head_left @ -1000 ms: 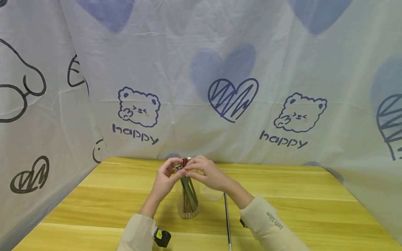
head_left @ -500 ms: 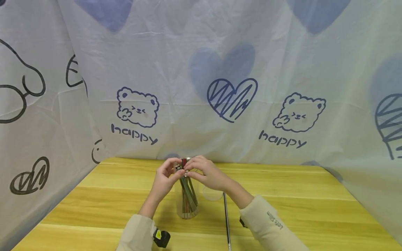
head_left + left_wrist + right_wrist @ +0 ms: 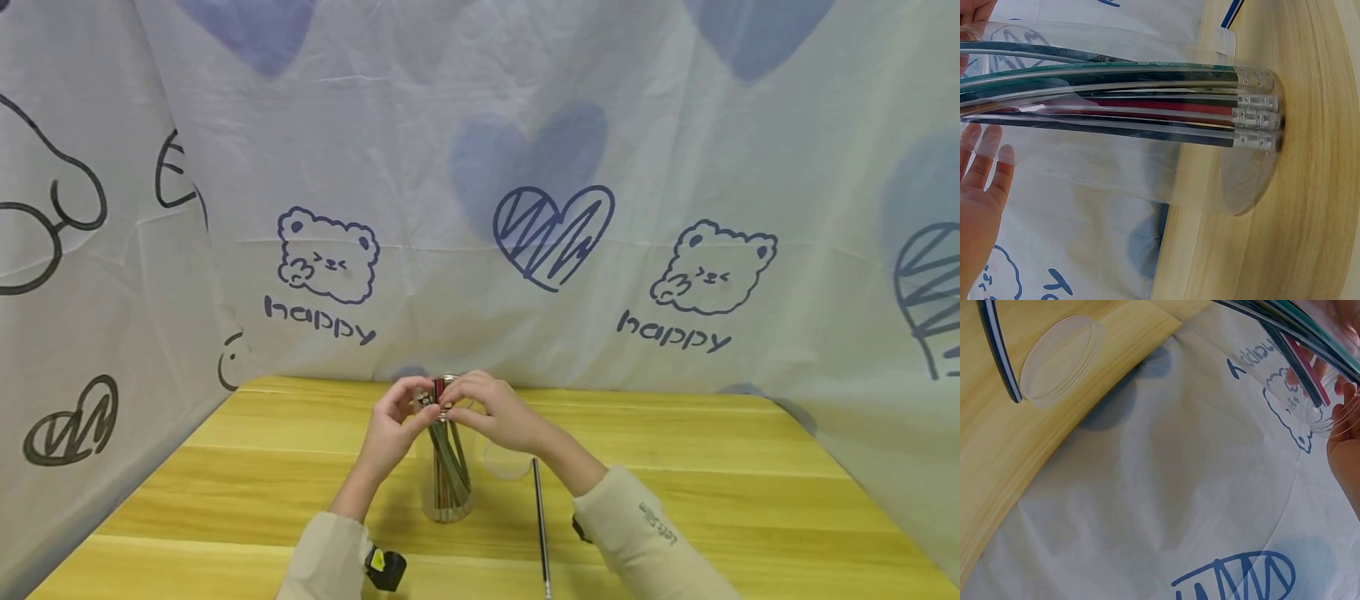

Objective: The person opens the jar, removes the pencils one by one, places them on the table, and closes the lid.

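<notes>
left hand (image 3: pixel 393 419) curled round clear cylindrical plastic jar (image 3: pixel 1242 185); slim green, red pencils (image 3: pixel 1166 112) inside; right hand (image 3: pixel 498 414) at mouth, can't tell grip.

Two hands (image 3: pixel 392 421) (image 3: pixel 506 414) | one clear jar (image 3: pixel 425 479) | at least four pencils (image 3: pixel 1179 114) inside | one loose pencil (image 3: pixel 542 529), one clear lid (image 3: pixel 508 461) on the bench (image 3: pixel 712 475)
</notes>
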`<state>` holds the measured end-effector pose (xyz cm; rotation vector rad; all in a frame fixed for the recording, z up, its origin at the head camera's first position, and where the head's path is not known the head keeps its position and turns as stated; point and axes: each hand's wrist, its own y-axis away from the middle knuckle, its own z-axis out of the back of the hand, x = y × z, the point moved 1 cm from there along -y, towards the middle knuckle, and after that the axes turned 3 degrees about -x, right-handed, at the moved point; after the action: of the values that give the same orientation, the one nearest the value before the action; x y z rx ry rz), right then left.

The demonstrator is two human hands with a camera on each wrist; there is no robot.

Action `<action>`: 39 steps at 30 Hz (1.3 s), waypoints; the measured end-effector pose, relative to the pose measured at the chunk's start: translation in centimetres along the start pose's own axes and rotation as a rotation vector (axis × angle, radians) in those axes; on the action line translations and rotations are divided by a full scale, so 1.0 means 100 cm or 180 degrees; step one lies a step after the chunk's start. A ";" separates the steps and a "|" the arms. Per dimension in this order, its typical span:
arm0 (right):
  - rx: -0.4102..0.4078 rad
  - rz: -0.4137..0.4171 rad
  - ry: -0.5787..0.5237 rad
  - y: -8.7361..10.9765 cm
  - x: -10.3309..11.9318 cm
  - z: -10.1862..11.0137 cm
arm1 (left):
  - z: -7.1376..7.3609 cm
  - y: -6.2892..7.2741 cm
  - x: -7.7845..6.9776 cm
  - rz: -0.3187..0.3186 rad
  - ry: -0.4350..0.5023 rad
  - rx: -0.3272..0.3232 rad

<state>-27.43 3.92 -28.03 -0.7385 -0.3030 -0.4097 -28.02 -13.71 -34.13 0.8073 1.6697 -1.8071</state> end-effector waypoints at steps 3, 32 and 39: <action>0.0004 -0.0010 -0.0019 0.000 0.000 0.000 | 0.001 0.000 0.000 -0.0008 -0.0002 -0.0008; -0.0300 -0.0245 -0.0262 0.002 0.002 -0.003 | 0.001 0.001 0.000 0.0041 0.0083 0.0015; -0.0537 -0.0319 -0.0537 0.001 0.003 -0.003 | 0.000 0.000 0.000 0.0016 0.0059 0.0002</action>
<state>-27.07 3.72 -28.20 -0.9279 -0.4696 -0.4725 -28.00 -13.73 -34.17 0.8303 1.6775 -1.8022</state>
